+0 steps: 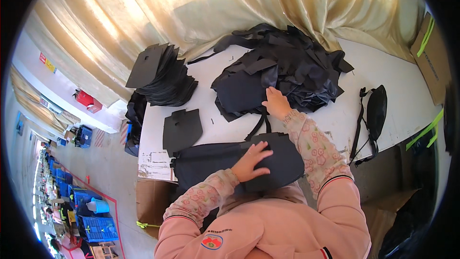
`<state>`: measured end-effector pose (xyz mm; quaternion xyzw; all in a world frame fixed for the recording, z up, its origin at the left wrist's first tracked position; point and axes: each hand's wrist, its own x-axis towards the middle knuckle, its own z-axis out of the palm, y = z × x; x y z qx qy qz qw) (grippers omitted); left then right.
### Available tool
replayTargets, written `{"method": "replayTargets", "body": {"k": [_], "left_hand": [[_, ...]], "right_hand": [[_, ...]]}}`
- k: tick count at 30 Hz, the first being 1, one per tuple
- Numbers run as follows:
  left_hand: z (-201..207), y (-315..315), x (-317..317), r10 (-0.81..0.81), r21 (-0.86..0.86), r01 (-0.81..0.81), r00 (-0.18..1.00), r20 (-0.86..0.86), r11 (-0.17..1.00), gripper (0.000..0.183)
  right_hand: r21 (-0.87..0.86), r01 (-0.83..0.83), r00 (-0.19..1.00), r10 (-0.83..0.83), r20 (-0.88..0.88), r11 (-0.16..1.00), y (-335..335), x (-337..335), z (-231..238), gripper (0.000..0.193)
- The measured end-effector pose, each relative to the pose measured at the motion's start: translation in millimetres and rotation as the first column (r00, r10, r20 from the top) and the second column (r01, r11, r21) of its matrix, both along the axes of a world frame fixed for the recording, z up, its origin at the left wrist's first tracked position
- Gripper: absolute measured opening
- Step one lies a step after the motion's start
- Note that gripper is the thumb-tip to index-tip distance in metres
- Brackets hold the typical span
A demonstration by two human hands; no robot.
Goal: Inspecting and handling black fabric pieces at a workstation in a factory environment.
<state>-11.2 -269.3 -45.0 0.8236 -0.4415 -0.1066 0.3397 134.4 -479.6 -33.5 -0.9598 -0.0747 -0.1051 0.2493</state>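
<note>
My left hand (254, 163) lies flat with spread fingers on a long black fabric piece (206, 160) with rounded ends, at the table's near edge. A black flat panel is layered over the right part of that piece, under my palm. Farther off, my right hand (276, 103) touches the near edge of a big heap of black pieces (292, 62), its thumb and fingers apart beside a smooth black panel (239, 91). A black strap (260, 125) hangs from the heap toward the long piece. To the left, a single black panel (182, 129) with a small slot lies on the table.
A tall stack of black panels (165, 76) stands at the white table's (211, 129) far left. At the right lies a black pouch with a strap (376, 110). Gold curtains (230, 0) hang behind. Cardboard boxes (433, 62) stand right; blue crates (98, 228) sit on the floor left.
</note>
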Motion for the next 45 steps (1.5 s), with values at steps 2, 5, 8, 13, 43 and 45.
{"method": "replayTargets", "body": {"k": [2, 5, 8, 13, 43, 45], "left_hand": [[5, 6, 17, 0.164, -0.308, -0.244, 0.951, -0.264, 0.919, 0.051], [15, 30, 60, 0.299, -0.415, -0.685, 0.672, -0.678, 0.599, 0.042], [39, 48, 107, 0.198, -0.317, -0.766, 0.495, -0.846, 0.559, 0.060], [62, 21, 122, 0.173, -0.136, -0.533, 0.488, -0.855, 0.835, 0.041], [182, 95, 86, 0.686, -0.385, -0.628, 0.348, 0.639, 0.676, 0.062], [173, 102, 91, 0.718, -0.402, -0.675, 0.278, 0.638, 0.619, 0.055]], "right_hand": [[0.060, -0.031, 0.999, 0.029, 0.025, 0.998, 10, -7, 6, 0.049], [0.122, -0.300, 0.902, 0.240, 0.358, 0.946, 45, -56, 44, 0.045], [-0.003, -0.530, 0.755, 0.474, 0.454, 0.848, 69, -112, 55, 0.045], [-0.128, -0.687, 0.646, 0.682, 0.342, 0.715, 83, -154, 43, 0.046], [-0.188, -0.253, 0.495, 0.294, 0.817, 0.949, 3, -141, 206, 0.027], [-0.199, -0.238, 0.500, 0.295, 0.814, 0.951, 5, -143, 208, 0.025]]}}
